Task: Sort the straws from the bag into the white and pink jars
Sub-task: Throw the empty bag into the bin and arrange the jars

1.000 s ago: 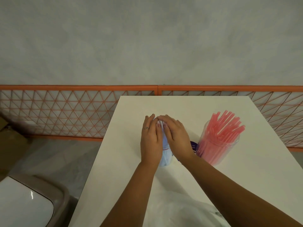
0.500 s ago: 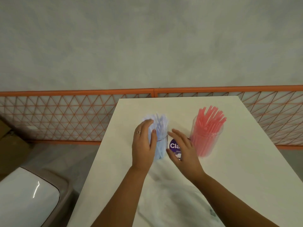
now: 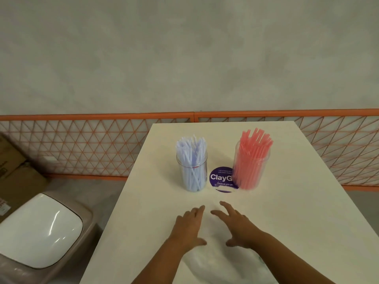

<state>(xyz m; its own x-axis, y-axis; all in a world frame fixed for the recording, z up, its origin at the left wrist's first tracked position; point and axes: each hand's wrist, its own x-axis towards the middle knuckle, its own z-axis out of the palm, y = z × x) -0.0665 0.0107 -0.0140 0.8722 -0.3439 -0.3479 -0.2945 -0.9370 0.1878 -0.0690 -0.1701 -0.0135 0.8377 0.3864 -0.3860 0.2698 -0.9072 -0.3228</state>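
Note:
Two clear jars stand upright on the white table (image 3: 297, 212). The left jar (image 3: 192, 171) holds several white straws. The right jar (image 3: 250, 167) is packed with pink straws. A crumpled clear plastic bag (image 3: 221, 261) lies near the table's front edge. My left hand (image 3: 188, 226) and my right hand (image 3: 235, 225) hover palm down over the bag's far end, fingers spread, holding nothing. Both hands are well short of the jars.
A round purple sticker (image 3: 222, 179) lies on the table between the jars. An orange lattice fence (image 3: 92, 144) runs behind the table. A bin with a white lid (image 3: 39, 230) and cardboard boxes (image 3: 14, 171) stand on the floor to the left.
Both hands have let go of the white-straw jar and drawn back toward me, over the bag. The jar now stands free.

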